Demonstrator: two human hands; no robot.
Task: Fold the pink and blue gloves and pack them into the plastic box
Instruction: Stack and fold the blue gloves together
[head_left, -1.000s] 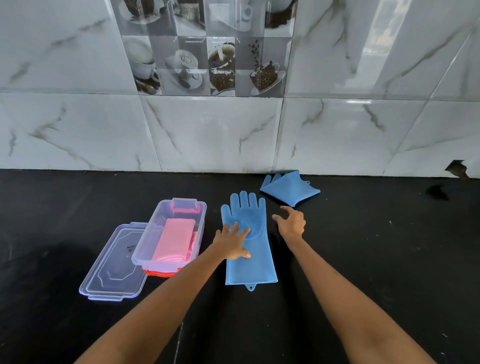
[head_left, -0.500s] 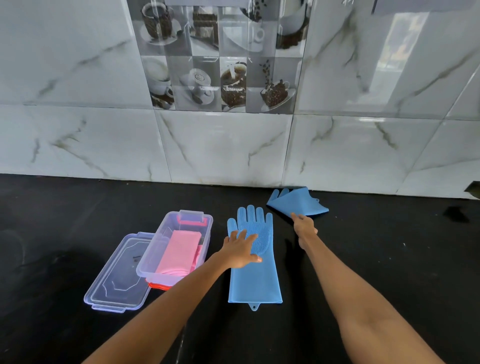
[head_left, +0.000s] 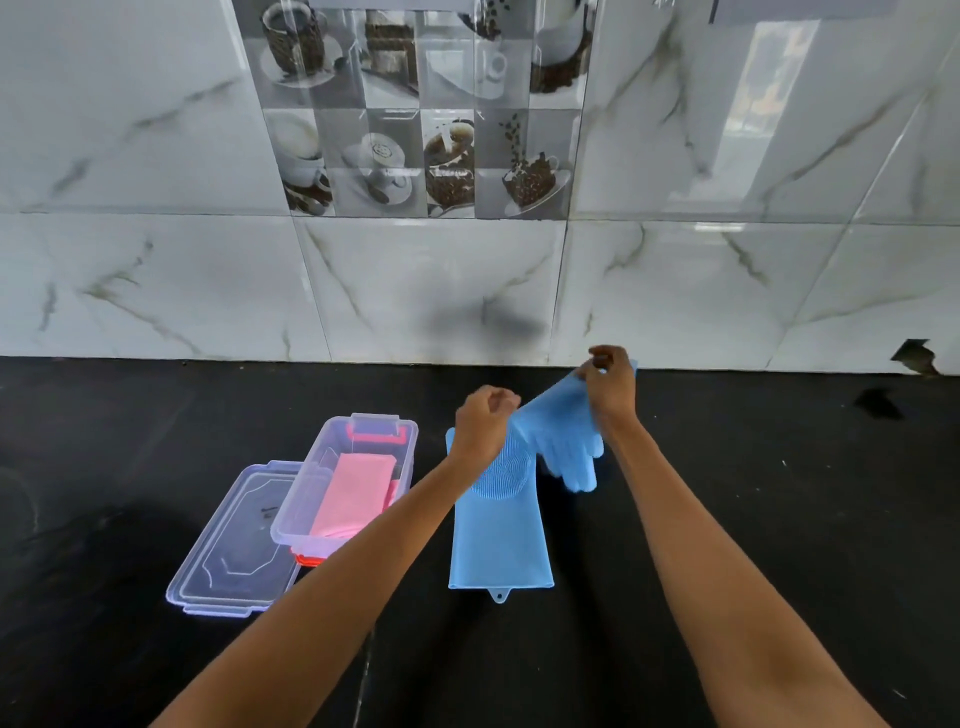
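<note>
One blue glove (head_left: 500, 540) lies flat on the black counter, cuff toward me, bristled palm up. A second blue glove (head_left: 558, 439) hangs in the air above its finger end, fingers pointing down. My left hand (head_left: 484, 422) pinches the hanging glove's left cuff corner. My right hand (head_left: 612, 385) pinches the other corner, higher and nearer the wall. The clear plastic box (head_left: 400, 441) stands to the left with folded pink gloves (head_left: 353, 493) inside it.
The box's clear lid (head_left: 228, 551) lies flat under the box's near-left side. A marble-tiled wall (head_left: 467, 291) rises right behind the counter (head_left: 753, 493). A small dark chip (head_left: 917, 356) marks the wall at the far right.
My right hand reached the folded blue glove by the wall and lifted it. My left hand left the flat glove and took hold of it too; it now hangs unfolded.
</note>
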